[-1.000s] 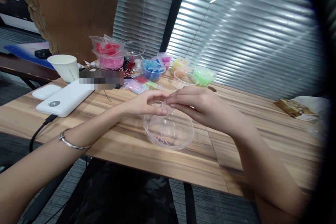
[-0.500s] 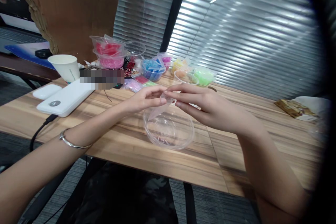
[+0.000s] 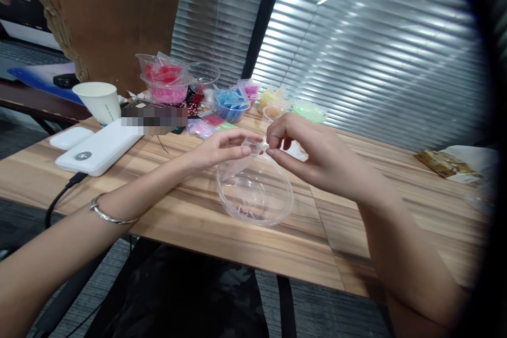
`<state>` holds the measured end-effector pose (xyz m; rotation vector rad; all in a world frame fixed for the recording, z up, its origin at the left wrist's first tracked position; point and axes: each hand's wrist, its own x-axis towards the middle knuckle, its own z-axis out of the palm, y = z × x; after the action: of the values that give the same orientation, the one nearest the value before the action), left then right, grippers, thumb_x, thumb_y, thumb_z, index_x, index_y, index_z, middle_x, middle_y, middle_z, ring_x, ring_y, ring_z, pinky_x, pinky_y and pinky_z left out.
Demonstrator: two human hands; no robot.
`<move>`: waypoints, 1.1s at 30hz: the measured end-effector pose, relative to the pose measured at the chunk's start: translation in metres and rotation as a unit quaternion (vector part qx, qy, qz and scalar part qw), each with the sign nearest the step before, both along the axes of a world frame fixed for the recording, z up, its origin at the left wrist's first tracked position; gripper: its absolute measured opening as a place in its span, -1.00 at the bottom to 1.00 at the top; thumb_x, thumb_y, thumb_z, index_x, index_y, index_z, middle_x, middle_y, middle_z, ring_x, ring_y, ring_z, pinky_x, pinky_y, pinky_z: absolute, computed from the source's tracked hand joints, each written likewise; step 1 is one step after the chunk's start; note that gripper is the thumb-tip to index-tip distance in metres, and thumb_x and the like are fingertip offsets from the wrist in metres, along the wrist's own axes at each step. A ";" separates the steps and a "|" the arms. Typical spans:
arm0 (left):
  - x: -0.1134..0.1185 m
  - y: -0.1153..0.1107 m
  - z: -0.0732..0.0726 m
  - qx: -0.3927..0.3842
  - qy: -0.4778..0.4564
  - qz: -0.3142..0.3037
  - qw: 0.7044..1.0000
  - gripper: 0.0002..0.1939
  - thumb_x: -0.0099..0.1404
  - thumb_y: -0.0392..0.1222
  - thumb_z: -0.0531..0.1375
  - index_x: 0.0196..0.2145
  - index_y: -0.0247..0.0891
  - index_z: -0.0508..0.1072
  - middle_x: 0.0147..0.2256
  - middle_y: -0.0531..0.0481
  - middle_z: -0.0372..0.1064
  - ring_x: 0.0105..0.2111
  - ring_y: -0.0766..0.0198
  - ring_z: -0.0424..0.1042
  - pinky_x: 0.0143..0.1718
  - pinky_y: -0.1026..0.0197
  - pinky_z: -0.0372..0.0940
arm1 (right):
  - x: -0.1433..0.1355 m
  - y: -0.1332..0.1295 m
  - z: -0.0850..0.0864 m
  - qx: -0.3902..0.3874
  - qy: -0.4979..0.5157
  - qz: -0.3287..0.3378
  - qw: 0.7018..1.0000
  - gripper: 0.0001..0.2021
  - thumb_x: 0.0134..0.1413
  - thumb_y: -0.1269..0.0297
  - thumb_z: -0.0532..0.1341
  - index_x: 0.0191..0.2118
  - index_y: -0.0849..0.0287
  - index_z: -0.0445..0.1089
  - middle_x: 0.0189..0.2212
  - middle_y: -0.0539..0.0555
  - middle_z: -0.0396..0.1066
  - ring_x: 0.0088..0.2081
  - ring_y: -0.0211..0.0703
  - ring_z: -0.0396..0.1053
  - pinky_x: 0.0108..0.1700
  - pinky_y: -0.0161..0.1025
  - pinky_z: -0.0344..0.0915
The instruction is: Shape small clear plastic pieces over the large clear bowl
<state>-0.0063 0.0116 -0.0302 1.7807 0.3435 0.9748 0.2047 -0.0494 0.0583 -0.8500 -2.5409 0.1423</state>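
Note:
My left hand (image 3: 222, 149) holds a small clear plastic bag (image 3: 236, 167) between thumb and fingers. The bag hangs tilted above a round clear plastic bowl (image 3: 288, 198), its lower corner over the bowl's far left side. At the bag's right upper edge, my right hand (image 3: 304, 150) is closed in a pinch, fingers curled; the exact contact is hard to make out. Some small dark reddish pieces (image 3: 247, 212) lie in the bottom of the bowl.
Tubs of pink packets (image 3: 168, 94), blue packets (image 3: 231, 104) and green material (image 3: 311, 111) stand along the back. To the left are a paper cup (image 3: 97, 100) and a white power bank (image 3: 95, 156) with a cable. A gold wrapper (image 3: 446, 163) lies far right.
My right hand has shifted slightly right and its fingers, stretched out before, have curled into a pinch. The bag's upper end now reaches further right. My left hand stays in place.

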 end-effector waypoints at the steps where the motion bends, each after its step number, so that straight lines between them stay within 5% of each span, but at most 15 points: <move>1: 0.000 0.000 0.000 -0.002 -0.001 -0.001 1.000 -0.56 0.20 0.01 0.27 -0.02 -0.25 0.44 0.03 -0.15 0.40 0.03 0.09 0.38 0.05 0.10 0.25 | 0.000 0.001 0.000 -0.005 0.000 -0.003 1.000 -0.91 0.24 0.33 0.07 -0.23 0.15 0.30 -0.26 0.11 0.39 -0.27 -0.14 0.33 -0.24 -0.17 0.29; 11: 0.000 0.001 -0.001 0.002 0.001 0.002 1.000 -0.55 0.19 0.03 0.27 -0.03 -0.26 0.44 0.00 -0.16 0.41 0.00 0.10 0.40 0.03 0.11 0.28 | 0.000 0.004 -0.001 -0.025 -0.013 -0.011 1.000 -0.90 0.23 0.39 0.03 -0.27 0.16 0.28 -0.28 0.08 0.37 -0.28 -0.17 0.30 -0.24 -0.21 0.21; 23: 0.004 0.001 0.001 0.024 0.020 0.050 0.998 -0.58 0.19 0.04 0.27 -0.08 -0.29 0.46 -0.03 -0.15 0.44 0.00 0.10 0.40 0.03 0.10 0.28 | -0.010 0.000 -0.009 -0.076 -0.081 0.060 0.992 -0.81 0.25 0.48 -0.01 -0.25 0.18 0.32 -0.27 0.06 0.40 -0.28 -0.24 0.32 -0.26 -0.29 0.22; 29: 0.004 0.002 -0.002 -0.014 0.021 0.061 0.998 -0.57 0.20 0.03 0.26 -0.07 -0.30 0.45 -0.04 -0.17 0.42 -0.06 0.13 0.43 -0.03 0.11 0.31 | -0.013 0.005 -0.030 -0.166 -0.165 0.141 0.962 -0.71 0.28 0.43 0.00 -0.03 0.14 0.41 -0.10 0.08 0.46 -0.11 -0.21 0.40 -0.05 -0.20 0.29; 33: 0.005 0.002 -0.002 0.003 0.030 0.074 0.997 -0.59 0.20 0.01 0.27 -0.08 -0.29 0.45 -0.04 -0.14 0.42 -0.05 0.16 0.42 -0.02 0.13 0.29 | -0.018 0.010 -0.049 -0.149 -0.168 0.172 0.959 -0.70 0.27 0.38 0.06 0.06 0.21 0.36 0.01 0.18 0.41 0.02 -0.14 0.35 0.07 -0.12 0.25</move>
<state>-0.0018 0.0138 -0.0317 1.8118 0.5176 1.0287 0.1869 -0.0396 0.0088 -0.5623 -3.0258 0.5456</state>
